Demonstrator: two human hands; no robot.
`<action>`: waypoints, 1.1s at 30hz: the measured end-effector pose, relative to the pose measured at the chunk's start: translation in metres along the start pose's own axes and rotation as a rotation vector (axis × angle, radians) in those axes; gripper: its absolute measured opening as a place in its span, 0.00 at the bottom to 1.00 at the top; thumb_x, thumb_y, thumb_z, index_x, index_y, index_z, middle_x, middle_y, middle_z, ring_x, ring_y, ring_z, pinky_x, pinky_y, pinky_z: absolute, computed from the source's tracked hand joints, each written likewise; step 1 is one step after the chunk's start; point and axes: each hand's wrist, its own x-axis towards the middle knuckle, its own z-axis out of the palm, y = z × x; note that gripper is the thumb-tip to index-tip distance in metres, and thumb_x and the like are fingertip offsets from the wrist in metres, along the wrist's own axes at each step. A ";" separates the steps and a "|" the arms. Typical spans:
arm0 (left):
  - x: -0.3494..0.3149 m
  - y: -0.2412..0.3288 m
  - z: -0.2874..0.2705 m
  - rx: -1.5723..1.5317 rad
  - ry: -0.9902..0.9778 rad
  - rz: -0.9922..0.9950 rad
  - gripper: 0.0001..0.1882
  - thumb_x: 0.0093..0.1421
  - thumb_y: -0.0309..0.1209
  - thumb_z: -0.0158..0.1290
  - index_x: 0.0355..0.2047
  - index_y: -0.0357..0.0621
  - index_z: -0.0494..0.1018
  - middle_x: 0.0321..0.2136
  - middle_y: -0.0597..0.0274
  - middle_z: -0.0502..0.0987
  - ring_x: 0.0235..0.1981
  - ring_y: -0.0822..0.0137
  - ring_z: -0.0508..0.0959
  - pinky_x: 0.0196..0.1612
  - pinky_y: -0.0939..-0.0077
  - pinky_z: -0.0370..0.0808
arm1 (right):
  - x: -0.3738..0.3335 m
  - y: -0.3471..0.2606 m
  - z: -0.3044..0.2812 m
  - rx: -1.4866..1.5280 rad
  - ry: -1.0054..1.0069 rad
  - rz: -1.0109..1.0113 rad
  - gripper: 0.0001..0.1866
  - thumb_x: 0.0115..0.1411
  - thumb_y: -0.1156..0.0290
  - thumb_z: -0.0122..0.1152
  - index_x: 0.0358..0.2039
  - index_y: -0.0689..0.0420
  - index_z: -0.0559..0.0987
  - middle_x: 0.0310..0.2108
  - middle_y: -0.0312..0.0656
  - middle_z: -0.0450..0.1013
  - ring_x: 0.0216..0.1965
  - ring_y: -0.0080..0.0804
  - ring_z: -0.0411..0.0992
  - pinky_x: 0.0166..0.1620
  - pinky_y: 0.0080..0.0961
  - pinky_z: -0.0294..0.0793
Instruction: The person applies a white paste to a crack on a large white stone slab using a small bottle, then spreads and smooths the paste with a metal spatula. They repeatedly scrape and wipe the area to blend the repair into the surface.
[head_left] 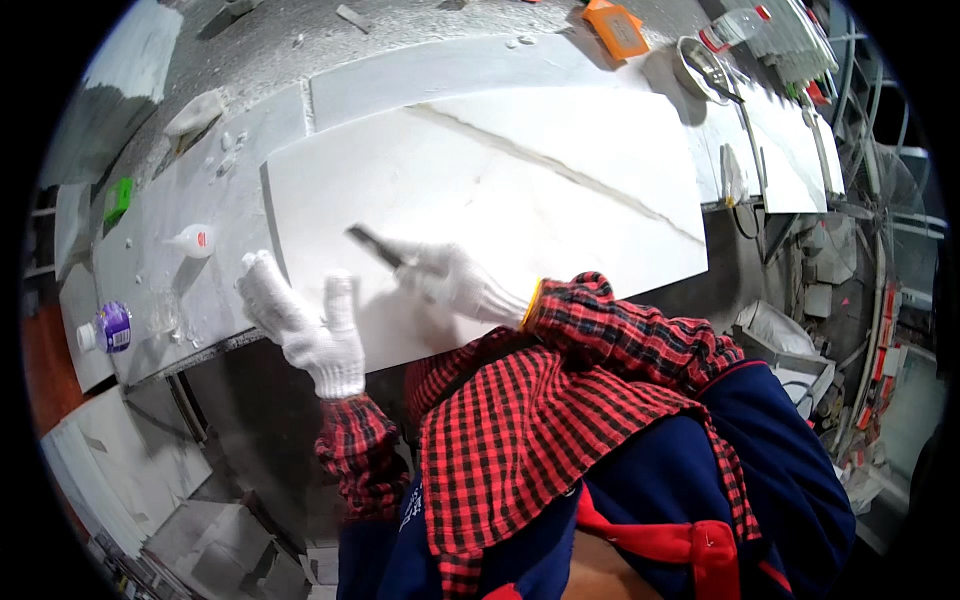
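Note:
A large white slab [560, 200] with grey-brown veining lies on the bench in front of me. My right hand [450, 283], in a white knit glove, is closed around a dark narrow flat tool [374, 245]; its far end sticks out leftward over the slab. Motion blurs this hand a little, and the tool's exact kind cannot be made out. At the slab's near left corner is my left hand [308, 322], gloved too, with thumb and fingers spread and nothing in it. Whether it touches the slab's edge I cannot tell.
To the left stand a small white bottle [195, 240], a purple bottle [113, 328] and a green object [118, 200]. Far right hold an orange object [617, 30], a metal bowl [702, 70] with a tool in it, and a clear plastic bottle [735, 28]. White debris [230, 150] dots the bench.

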 end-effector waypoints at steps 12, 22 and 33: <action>-0.006 -0.043 -0.009 0.213 -0.145 0.034 0.39 0.57 0.40 0.60 0.67 0.47 0.59 0.67 0.48 0.58 0.68 0.41 0.54 0.69 0.41 0.48 | -0.018 0.045 -0.063 -0.532 0.541 -0.091 0.28 0.64 0.63 0.55 0.65 0.32 0.66 0.28 0.45 0.78 0.25 0.42 0.75 0.30 0.35 0.75; -0.011 -0.061 0.005 0.113 -0.216 -0.039 0.35 0.63 0.40 0.54 0.67 0.44 0.58 0.67 0.48 0.58 0.69 0.42 0.53 0.70 0.46 0.45 | 0.018 0.047 -0.045 -0.734 0.611 -0.172 0.28 0.62 0.67 0.56 0.63 0.39 0.68 0.22 0.46 0.75 0.21 0.47 0.74 0.27 0.41 0.73; -0.010 -0.063 0.005 0.048 -0.244 -0.121 0.35 0.61 0.39 0.57 0.67 0.47 0.59 0.67 0.51 0.59 0.71 0.43 0.50 0.70 0.43 0.42 | 0.019 0.029 -0.047 -0.678 0.539 -0.150 0.28 0.62 0.69 0.56 0.63 0.37 0.69 0.29 0.45 0.77 0.26 0.44 0.76 0.29 0.39 0.75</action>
